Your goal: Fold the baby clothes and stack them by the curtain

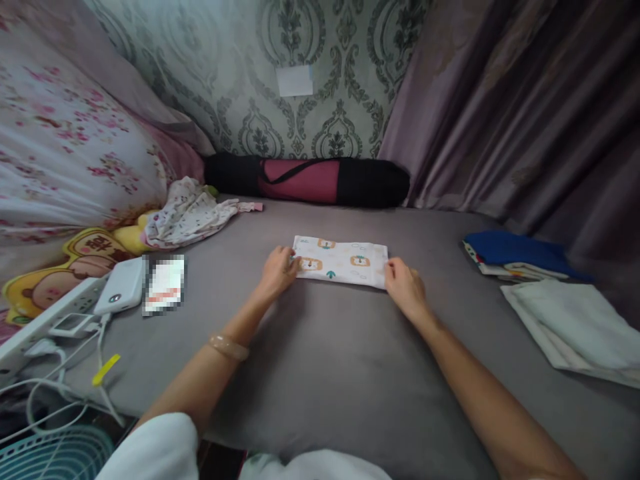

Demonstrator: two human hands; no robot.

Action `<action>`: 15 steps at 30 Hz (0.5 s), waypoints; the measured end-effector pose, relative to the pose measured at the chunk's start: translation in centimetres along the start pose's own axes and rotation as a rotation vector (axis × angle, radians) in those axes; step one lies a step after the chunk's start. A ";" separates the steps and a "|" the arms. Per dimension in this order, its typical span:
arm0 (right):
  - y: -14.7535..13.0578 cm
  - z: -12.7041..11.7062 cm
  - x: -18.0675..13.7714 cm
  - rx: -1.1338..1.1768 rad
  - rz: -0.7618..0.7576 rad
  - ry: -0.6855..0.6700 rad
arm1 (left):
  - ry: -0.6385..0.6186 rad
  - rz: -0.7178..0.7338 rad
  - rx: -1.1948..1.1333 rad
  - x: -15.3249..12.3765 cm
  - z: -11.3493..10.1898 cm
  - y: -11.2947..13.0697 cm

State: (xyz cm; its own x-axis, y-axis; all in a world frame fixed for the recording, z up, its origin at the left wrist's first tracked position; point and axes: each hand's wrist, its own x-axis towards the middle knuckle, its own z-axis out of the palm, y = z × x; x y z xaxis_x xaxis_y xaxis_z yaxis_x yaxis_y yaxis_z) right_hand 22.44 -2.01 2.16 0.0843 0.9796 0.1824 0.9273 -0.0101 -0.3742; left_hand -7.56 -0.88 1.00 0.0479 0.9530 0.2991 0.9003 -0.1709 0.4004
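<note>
A small folded white cloth (341, 261) printed with orange animal faces lies flat on the grey bed sheet (320, 360). My left hand (278, 269) pinches its left edge, fingers closed on the fabric. My right hand (404, 285) grips its right edge with fingers curled. A pale bangle sits on my left wrist.
A crumpled floral garment (193, 212) lies at the back left, beside a floral pillow (65, 147). A black and red roll bag (310, 179) rests along the wall. Folded blue cloth (520, 250) and white cloths (575, 323) sit at right. A power bank (121, 285) and cables lie at left.
</note>
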 end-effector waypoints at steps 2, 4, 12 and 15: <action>-2.6 1.3 1.0 0.011 -0.219 0.011 | -0.035 0.168 0.001 1.0 1.6 2.8; -5.1 3.0 2.2 0.006 -0.387 -0.029 | -0.055 0.242 0.051 2.2 3.2 5.5; -7.3 7.0 4.2 -0.093 -0.396 -0.180 | -0.199 0.077 0.211 4.5 6.7 6.6; -6.7 6.9 4.1 -0.121 -0.417 -0.177 | -0.228 0.076 0.217 4.4 6.9 5.7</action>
State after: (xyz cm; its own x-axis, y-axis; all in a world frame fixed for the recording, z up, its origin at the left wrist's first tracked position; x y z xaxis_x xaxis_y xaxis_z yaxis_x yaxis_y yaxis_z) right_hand 14.02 3.50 -0.83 -0.3580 0.9242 0.1328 0.9058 0.3783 -0.1911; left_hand 0.79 4.12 -1.41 0.1926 0.9752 0.1094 0.9605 -0.2101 0.1827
